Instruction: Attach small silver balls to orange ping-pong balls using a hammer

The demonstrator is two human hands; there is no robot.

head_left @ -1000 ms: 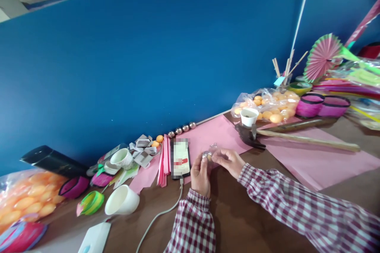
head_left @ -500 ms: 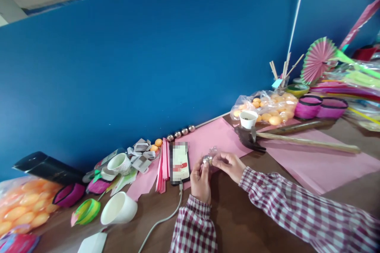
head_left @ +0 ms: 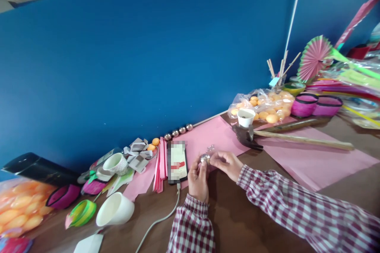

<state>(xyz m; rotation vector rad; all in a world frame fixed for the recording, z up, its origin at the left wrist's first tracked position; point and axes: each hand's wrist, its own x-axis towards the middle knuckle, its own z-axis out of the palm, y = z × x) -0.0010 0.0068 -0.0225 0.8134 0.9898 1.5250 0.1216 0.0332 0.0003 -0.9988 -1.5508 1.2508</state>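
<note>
A small shiny silver ball (head_left: 204, 158) sits between the thumb and fingers of my left hand (head_left: 198, 178), over the edge of a pink sheet (head_left: 221, 136). My right hand (head_left: 228, 163) is pinched closed at the ball's right side; whatever its fingertips hold is too small to name. Just beyond the ball lie small clear pieces (head_left: 211, 148). To the left of my left hand is a phone (head_left: 178, 163) with a cable plugged in. Several silver balls (head_left: 175, 133) stand in a row along the blue wall.
A hammer (head_left: 305, 140) lies at the right on pink paper, near a small white cup (head_left: 246, 118) and bagged orange balls (head_left: 271, 104). On the left are a white paper cup (head_left: 115, 209), a green-yellow roll (head_left: 83, 212) and a dark cylinder (head_left: 38, 170).
The whole view has shifted slightly, so the things on the table appear a little further left. Both hands keep nearly the same pose around the silver ball.
</note>
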